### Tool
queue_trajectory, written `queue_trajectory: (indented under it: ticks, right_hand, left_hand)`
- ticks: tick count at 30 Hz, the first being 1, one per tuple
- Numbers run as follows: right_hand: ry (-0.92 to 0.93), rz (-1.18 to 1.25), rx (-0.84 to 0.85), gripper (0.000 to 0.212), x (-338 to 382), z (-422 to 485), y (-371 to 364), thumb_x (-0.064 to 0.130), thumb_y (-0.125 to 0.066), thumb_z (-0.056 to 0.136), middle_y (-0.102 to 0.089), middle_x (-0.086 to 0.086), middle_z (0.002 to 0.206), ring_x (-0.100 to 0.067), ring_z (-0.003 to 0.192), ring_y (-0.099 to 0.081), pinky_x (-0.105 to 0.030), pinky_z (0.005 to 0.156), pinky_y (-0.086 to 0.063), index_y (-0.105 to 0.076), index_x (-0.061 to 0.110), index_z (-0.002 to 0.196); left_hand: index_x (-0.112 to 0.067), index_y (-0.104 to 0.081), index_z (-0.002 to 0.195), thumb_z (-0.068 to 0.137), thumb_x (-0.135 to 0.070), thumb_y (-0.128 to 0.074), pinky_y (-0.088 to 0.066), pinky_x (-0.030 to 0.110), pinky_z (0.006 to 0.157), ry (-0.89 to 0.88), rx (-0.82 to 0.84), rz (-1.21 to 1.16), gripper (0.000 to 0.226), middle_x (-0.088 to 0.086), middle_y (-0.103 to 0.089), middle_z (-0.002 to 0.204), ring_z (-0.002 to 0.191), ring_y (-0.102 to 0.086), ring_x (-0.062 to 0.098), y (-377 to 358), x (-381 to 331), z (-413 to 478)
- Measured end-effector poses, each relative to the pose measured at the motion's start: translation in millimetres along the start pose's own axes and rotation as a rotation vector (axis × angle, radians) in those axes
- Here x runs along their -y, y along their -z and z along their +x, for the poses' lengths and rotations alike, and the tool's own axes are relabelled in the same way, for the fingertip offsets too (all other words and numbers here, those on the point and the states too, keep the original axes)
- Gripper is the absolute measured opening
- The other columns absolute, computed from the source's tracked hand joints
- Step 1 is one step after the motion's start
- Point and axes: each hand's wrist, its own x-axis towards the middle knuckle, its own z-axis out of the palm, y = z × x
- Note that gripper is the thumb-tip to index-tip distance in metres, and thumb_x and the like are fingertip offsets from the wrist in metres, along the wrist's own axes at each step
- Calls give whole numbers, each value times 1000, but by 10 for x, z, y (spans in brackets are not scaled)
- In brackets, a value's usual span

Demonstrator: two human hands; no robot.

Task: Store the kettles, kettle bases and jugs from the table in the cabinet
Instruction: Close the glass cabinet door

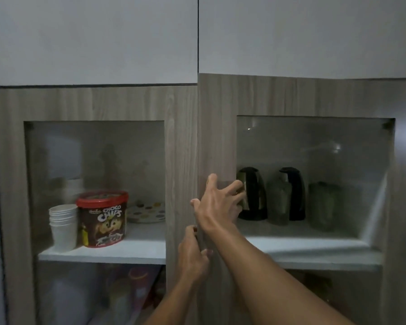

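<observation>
**Now both hands at the cabinet door**

Spread fingers [234, 185] of the right hand [217, 205] press flat on the wooden frame of the right door [217, 137]. Below, the left hand [192, 254] curls its fingers round that door's edge, thumb on the front. Behind the glass, two black kettles [253, 195] and two glass jugs [279, 202] stand on the shelf [302, 233]. Paper cups [63, 227] sit behind the left door.

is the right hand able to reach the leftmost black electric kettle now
Probably not: the glass-paned wooden door stands between the right hand and the black electric kettle; the hand lies spread on its frame.
</observation>
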Motion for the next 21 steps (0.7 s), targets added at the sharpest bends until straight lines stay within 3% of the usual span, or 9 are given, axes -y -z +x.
queue_trajectory:
  ticks: [4, 9, 14, 17, 21]
  right_hand:
    - [14, 29, -7, 49, -35, 178, -144, 41, -67, 88, -12, -23, 145, -41, 124, -31, -48, 95, -46, -33, 28, 122]
    - [78, 15, -40, 37, -190, 393, -300, 29, -60, 94, -18, -19, 143, -39, 122, -32, -48, 95, -48, -36, 26, 121]
    - [99, -46, -47, 45, -213, 615, -445, 19, -64, 91, -18, -21, 143, -41, 122, -31, -46, 93, -50, -32, 28, 121]
    - [103, -94, -71, 52, -205, 665, -529, 20, -65, 90, -15, -24, 146, -43, 126, -28, -45, 96, -48, -30, 27, 127]
    - [92, -109, -79, 50, -194, 603, -549, 19, -63, 92, -12, -26, 148, -45, 128, -27, -47, 96, -45, -30, 25, 130]
  left_hand:
    - [-16, -44, 116, 79, -15, -74, -47, 27, 80, 24, -175, 130, 48, 3, -49, 114, 100, -55, 19, -80, -12, 134]
    - [-18, -41, 110, 77, -15, -75, -47, 23, 78, -9, -172, 224, 48, 0, -40, 110, 91, -45, 11, -222, 16, 382]
    - [-16, -41, 108, 76, -15, -76, -34, 22, 75, 36, -263, 272, 47, 3, -38, 112, 91, -34, 11, -367, 84, 609]
    - [-15, -43, 104, 76, -14, -76, -41, 24, 74, 13, -277, 251, 44, 2, -38, 108, 91, -39, 12, -417, 159, 699]
    - [-15, -41, 104, 76, -13, -76, -39, 24, 73, -16, -238, 254, 45, 4, -38, 109, 90, -40, 12, -377, 177, 702]
